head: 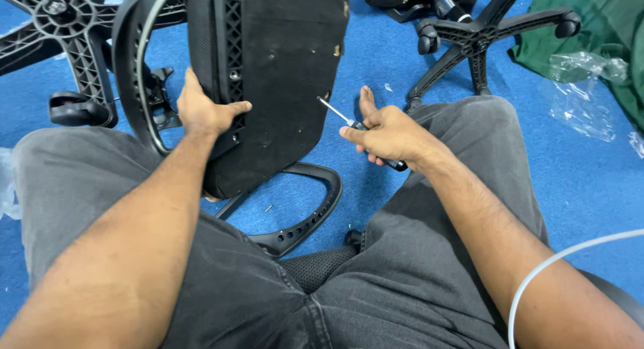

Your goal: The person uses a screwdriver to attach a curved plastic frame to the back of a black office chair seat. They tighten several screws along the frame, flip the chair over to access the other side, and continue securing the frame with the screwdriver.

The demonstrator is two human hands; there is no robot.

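Blue, short-piled carpet point(590, 188) is being shown across the whole floor, flat and evenly textured. An upturned chair seat point(282, 74), its underside covered in rough black fabric and edged with ribbed black plastic, is being propped upright between the knees of a seated person in grey jeans. The seat's lower left edge is being gripped by the left hand point(204, 111), fingers closed round the plastic rim and thumb pressed along the fabric face. A screwdriver point(359, 128) with a thin bright metal shaft and a dark handle is being clamped in the right hand point(389, 136), the tip being held just beside the seat's right edge, near a small brass-coloured fitting; whether it is touching cannot be told. The two hands are being kept apart, with the seat's fabric face between them.

A curved black plastic armrest loop point(305, 218), pierced with a row of round holes, is lying on the carpet below the seat. A five-armed black castor base point(479, 40) is standing at the upper right, and a second ribbed base point(64, 27) at the upper left, close against the seat's rounded frame. Crumpled clear plastic wrap point(583, 94) is lying beside green cloth point(604, 27) at the far right. Open carpet is being left to the right of the right knee.
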